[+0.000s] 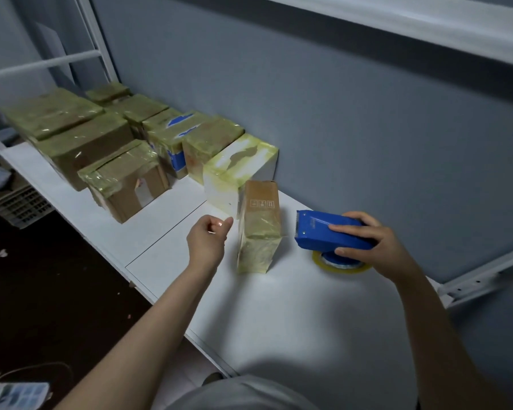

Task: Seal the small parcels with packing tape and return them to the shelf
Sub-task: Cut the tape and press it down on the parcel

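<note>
Shelf [279, 306] of white board (taped parcels [83, 143] in rows) against grey-blue wall [338, 128]

Blue-grey wall [338, 113], dark floor [42, 276] (dim light overall).

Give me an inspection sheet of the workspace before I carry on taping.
Surface: white shelf board, with a seam running left of the small parcel.
Job's things: small parcel stands upright, tape-wrapped; taped parcels are grouped by the wall at left; blue tape dispenser has its tape roll resting on the board.
Clutter: white crate below the shelf; scraps on the dark floor.
Grips: left grip is curled beside the small parcel, and whether it pinches tape is unclear; right grip holds the dispenser.
Cables: thin dark loop at lower left, probably a cable.
Surroundings: grey wall; white metal frame.
</note>
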